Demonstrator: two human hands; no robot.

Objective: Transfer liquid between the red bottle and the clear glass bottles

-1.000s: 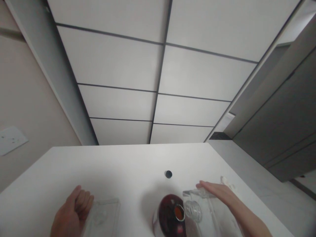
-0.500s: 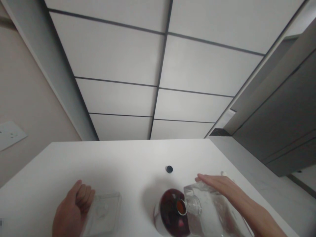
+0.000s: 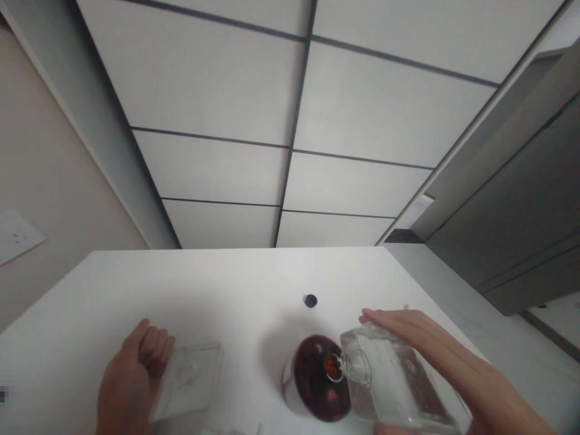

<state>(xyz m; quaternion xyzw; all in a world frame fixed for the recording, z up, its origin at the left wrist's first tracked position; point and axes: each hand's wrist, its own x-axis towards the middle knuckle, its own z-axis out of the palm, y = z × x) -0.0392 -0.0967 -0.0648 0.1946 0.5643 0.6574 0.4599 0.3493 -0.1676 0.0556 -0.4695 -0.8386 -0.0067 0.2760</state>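
My right hand (image 3: 408,326) holds a clear square-sided bottle (image 3: 389,380) tilted over, with its fingers flat along the upper side and the thumb showing below. The clear bottle's mouth is at the opening of a dark brown bottle (image 3: 317,380), which stands on the white table. Clear liquid seems to run into that opening. On the left, my left hand (image 3: 140,368) is closed in a fist; what is inside it is hidden. Right beside it is a clear square container (image 3: 193,374). Whether the fist grips its edge cannot be made out.
A small black cap (image 3: 310,301) lies on the white table (image 3: 217,284) beyond the brown bottle. Something clear shows at the bottom edge of the view. A wall socket (image 3: 18,237) is at the left and grey cabinets (image 3: 498,211) are at the right.
The view has tipped slightly downward. A stream now shows between the clear bottle's mouth and the brown bottle. My right thumb has come into view; my left fist has stayed in place.
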